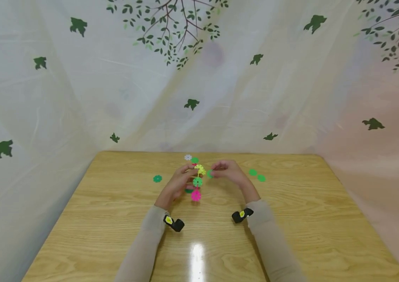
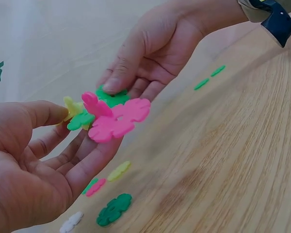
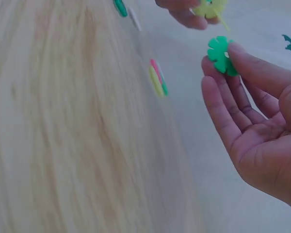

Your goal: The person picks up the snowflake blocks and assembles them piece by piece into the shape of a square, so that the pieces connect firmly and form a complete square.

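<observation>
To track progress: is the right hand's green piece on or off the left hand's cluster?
Off: in the right wrist view, a gap separates the green piece from the yellow piece.

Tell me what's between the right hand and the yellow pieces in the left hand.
The right wrist view shows a green piece, pinched by the right hand, between it and the yellow pieces.
</observation>
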`<state>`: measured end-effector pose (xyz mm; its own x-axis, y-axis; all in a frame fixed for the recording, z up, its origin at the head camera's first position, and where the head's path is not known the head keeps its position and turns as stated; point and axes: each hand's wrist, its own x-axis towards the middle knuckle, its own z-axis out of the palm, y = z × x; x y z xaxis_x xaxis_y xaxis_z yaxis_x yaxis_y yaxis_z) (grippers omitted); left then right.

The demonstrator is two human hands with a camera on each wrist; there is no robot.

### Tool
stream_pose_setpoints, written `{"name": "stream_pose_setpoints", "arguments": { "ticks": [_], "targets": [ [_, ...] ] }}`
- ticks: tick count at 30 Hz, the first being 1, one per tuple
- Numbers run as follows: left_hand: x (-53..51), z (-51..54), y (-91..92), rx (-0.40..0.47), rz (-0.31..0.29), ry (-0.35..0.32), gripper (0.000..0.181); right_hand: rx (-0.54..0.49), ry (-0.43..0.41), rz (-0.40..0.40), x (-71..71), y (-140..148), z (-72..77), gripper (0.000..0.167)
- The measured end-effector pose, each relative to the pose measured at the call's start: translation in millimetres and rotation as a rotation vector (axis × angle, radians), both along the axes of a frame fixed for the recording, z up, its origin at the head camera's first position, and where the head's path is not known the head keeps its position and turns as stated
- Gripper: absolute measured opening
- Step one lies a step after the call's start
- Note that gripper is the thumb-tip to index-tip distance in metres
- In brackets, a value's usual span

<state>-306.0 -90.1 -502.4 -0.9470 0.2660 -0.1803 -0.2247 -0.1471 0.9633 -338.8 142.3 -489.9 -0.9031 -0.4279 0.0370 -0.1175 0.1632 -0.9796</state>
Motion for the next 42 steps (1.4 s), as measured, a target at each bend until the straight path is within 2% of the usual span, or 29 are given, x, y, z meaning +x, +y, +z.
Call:
{"name": "stream_pose_setpoints", "arguments": {
  "ticks": [9,17,24,28,31,36,42],
  "targets": [
    [-0.2,0.6,-1.3,0.005,0.008,-0.005,0.012,-0.122,0.084,-0.117,3.8,-20.0,-4.1,0.025],
    [1.1,3.3,0.7,0.019,0.03,0.009,0.009,-0.2,0.111,-0.158,6.7,-26.6,-3.6,0.019],
    [2.0,3.6,3.0,0.06,0.027,0.006,0.012,-0.195,0.162,-0.162,10.1,-27.0,-2.7,0.02],
    [2.0,1.4,4.0,0.087,0.018,-0.001,0.013,-0.166,0.198,-0.198,11.3,-25.5,-2.6,0.019],
    [2.2,0.3,6.5,0.122,0.016,-0.008,0.014,-0.181,0.201,-0.213,11.5,-24.7,-3.3,0.017],
    [3.2,1.4,11.8,0.176,0.049,-0.014,0.016,-0.223,0.179,-0.231,11.2,-25.1,-3.1,0.012],
    [4.7,4.0,15.5,0.212,0.077,-0.018,0.015,-0.248,0.206,-0.256,11.4,-27.2,0.2,0.011]
  ]
}}
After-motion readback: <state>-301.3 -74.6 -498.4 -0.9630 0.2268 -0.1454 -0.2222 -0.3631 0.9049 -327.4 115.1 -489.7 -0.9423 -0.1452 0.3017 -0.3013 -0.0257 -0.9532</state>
